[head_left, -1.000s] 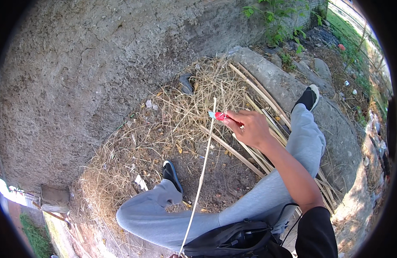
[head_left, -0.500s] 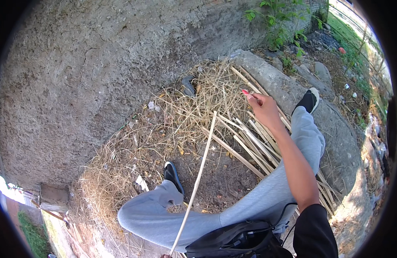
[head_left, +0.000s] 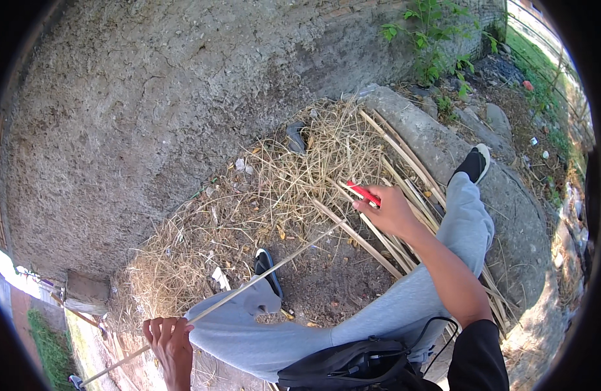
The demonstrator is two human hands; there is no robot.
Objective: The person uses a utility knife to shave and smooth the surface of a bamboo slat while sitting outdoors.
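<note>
A long, thin pale wooden stick [head_left: 300, 249] slants across the view from lower left toward the middle. My left hand [head_left: 170, 342] is closed around its lower part, beside my bent left knee. In my right hand [head_left: 386, 210] is a slim red tool [head_left: 362, 193], gripped between thumb and fingers; its exact kind is not clear. That hand hovers above several loose sticks [head_left: 360, 241] lying on the ground by my right leg. The far tip of the held stick ends a little below and left of the red tool, apart from it.
Dry straw [head_left: 294, 166] covers much of the ground below a rough grey wall [head_left: 151, 117]. A large stone slab [head_left: 418, 120] lies under my right foot. A black bag [head_left: 359, 365] rests on my lap. Green plants [head_left: 431, 45] grow at the wall's far end.
My left hand has risen into view at lower left, and the stick has tilted from steep to slanting. My right hand has come nearer, with more of the red tool showing.
</note>
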